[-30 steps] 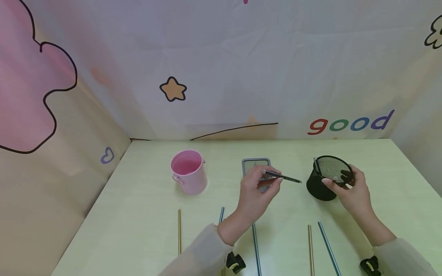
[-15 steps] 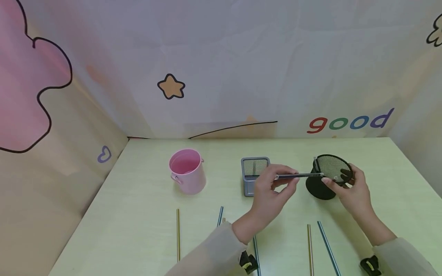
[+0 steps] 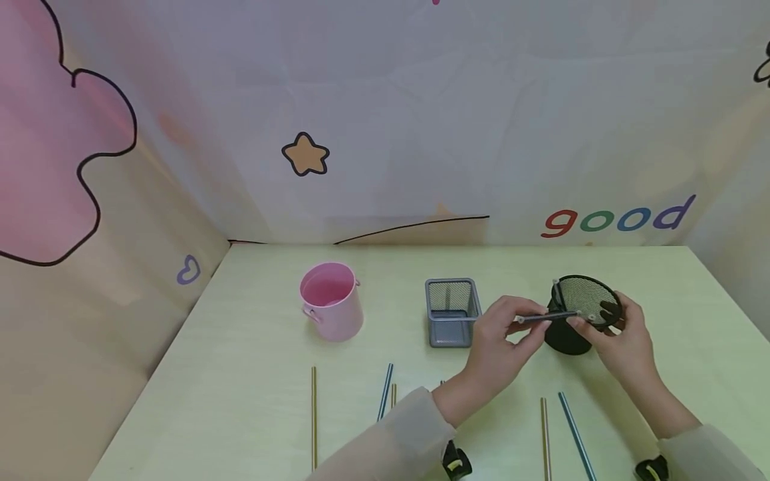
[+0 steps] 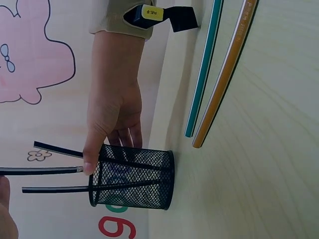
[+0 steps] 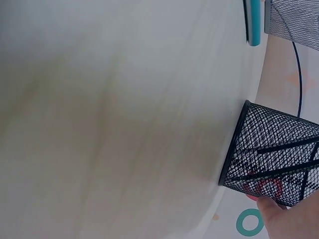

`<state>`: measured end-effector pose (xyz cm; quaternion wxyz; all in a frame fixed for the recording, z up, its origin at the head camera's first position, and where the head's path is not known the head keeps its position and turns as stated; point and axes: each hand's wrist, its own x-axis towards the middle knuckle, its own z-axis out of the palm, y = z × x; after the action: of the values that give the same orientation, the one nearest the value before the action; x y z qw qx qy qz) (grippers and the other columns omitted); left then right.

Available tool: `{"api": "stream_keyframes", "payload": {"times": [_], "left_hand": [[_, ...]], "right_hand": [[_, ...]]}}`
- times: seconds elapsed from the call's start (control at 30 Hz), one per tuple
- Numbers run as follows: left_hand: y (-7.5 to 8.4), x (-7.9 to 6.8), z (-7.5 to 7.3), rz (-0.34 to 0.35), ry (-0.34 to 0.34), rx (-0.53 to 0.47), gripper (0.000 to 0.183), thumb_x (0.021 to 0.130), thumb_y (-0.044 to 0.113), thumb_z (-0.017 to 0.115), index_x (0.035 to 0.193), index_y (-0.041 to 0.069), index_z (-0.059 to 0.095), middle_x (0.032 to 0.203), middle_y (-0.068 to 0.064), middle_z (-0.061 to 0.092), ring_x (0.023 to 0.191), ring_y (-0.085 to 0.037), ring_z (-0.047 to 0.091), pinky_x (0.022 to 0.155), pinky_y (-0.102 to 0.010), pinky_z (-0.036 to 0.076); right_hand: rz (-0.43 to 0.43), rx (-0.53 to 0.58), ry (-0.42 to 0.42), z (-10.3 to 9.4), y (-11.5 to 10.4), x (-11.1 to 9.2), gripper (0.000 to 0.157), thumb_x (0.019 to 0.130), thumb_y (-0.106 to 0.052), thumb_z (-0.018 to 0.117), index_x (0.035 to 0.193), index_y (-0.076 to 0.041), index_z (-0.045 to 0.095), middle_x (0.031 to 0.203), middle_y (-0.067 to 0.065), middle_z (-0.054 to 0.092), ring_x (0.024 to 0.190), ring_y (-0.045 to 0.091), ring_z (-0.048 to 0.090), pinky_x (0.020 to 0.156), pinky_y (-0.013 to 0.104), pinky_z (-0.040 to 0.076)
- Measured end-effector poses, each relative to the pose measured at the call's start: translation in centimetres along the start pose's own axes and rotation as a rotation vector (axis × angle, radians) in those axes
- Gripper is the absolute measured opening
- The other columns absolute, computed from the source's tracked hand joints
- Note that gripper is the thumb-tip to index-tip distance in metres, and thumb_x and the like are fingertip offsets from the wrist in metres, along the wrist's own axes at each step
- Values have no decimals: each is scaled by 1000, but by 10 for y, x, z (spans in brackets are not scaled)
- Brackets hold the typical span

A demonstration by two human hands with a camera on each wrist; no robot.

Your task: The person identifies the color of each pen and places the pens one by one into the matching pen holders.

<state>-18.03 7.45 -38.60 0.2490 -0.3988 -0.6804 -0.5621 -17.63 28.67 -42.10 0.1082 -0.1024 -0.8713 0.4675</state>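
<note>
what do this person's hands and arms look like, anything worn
The left hand and right hand are bare, with no gloves. Long, pale beige sleeves end near the wrists. A small black device with a yellow marking sits at each wrist; the right one's yellow label bears writing too small to read surely. No cables show.

The black cup [image 4: 132, 174] is open metal-looking mesh with a solid rim; the pink pail [image 3: 339, 317] seems smooth painted metal. The teal pencil [image 4: 203, 67] has a glossy coat, the worktop [image 3: 240, 374] smooth wood grain, the backdrop [image 3: 391, 133] creased matt cloth.
</note>
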Motion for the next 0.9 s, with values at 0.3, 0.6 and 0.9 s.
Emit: {"api": "stream_keyframes", "payload": {"times": [0.3,0.6,0.9], "left_hand": [[-5,1,7,-109,-21,-60,17,86,-5,63,101,-1,58,99,-15,61,92,-24,64,81,-10,49],[-12,-4,14,-141,-43,7,13,88,1,64,99,-2,60,97,-14,62,92,-20,64,81,-8,48],[-10,-2,18,-209,-57,203,10,89,8,64,99,4,64,97,-5,63,92,-7,62,81,-3,44]], "right_hand": [[10,14,-13,1,0,1,87,89,-32,65,147,4,12,139,33,31,117,48,38,64,-2,33],[3,11,-4,-1,3,-1,86,88,-31,66,147,4,13,138,33,31,117,49,38,64,-2,33],[-4,12,-2,0,3,1,86,89,-31,66,147,4,13,138,33,32,116,48,38,64,-2,33]]}}
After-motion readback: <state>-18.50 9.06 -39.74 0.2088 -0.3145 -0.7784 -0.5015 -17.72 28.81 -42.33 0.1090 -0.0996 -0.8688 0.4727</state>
